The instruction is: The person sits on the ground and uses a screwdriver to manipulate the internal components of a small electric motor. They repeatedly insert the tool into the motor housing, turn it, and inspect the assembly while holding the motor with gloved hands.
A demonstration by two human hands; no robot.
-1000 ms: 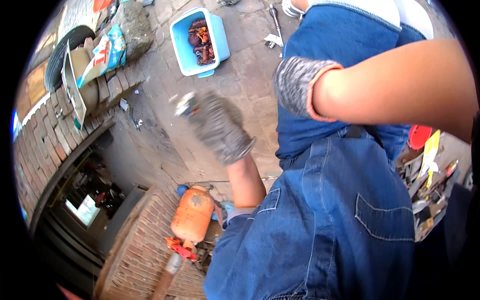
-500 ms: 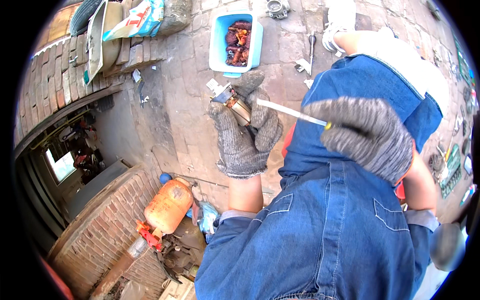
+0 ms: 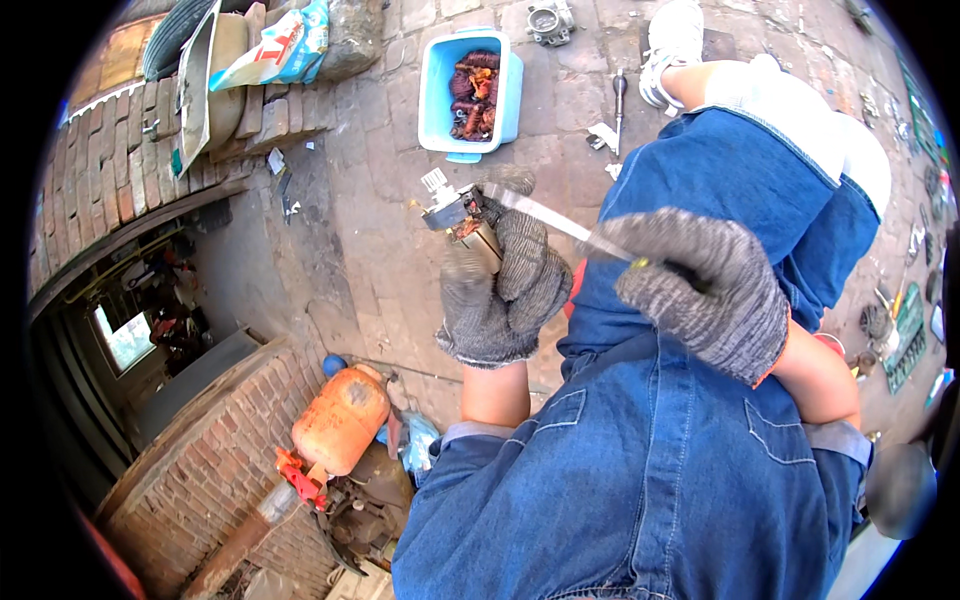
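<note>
Fingers of the grey-gloved left hand [image 3: 497, 300] wrap a small silver cylindrical motor [image 3: 484, 246]; the grey-gloved right hand [image 3: 708, 290] clenches a flat silver blade [image 3: 553, 217], tip beside it. Beyond, a light-blue rectangular plastic tub [image 3: 511, 100] contains reddish-brown ridged pieces [image 3: 471, 118].

Paved floor [image 3: 370, 230] — blue tub [image 3: 511, 98], screwdriver [image 3: 620, 88]

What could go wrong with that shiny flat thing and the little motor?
The flat metal tool might slip and poke the left hand, because its tip is right by those fingers; the glove may not stop it.

The motor could drop onto the hard floor, since only the left hand seems to hold it.
</note>
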